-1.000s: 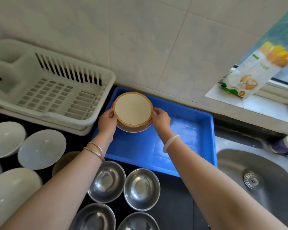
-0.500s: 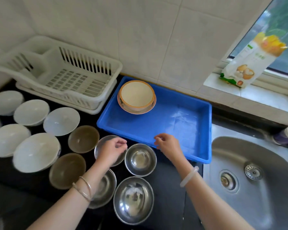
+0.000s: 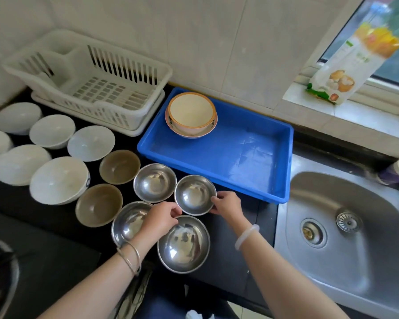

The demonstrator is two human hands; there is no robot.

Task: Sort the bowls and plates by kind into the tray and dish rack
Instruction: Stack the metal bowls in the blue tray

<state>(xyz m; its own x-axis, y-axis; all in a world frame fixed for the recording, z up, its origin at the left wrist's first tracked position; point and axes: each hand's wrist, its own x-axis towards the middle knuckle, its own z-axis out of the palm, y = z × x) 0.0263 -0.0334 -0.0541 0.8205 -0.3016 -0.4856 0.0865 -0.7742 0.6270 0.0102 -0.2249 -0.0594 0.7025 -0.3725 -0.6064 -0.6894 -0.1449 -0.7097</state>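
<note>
Both hands grip one small round stainless-steel bowl (image 3: 195, 194) by its rim on the black surface (image 3: 230, 254): the left hand (image 3: 162, 218) pinches the near-left edge, and the right hand (image 3: 227, 207) pinches the right edge. This bowl sits just in front of the blue rectangular plastic tray (image 3: 237, 155), with three more steel bowls (image 3: 154, 182) close around it to the left and front. In the tray's far-left corner a cream bowl with an orange rim (image 3: 190, 112) stands nested on a similar dish. The white slatted plastic dish rack (image 3: 95, 81) stands left of the tray, against the tiled wall. Two brown translucent bowls (image 3: 119, 166) and a group of white bowls (image 3: 59, 179) lie further left on the surface. A steel sink (image 3: 346, 229) is at the right.
</note>
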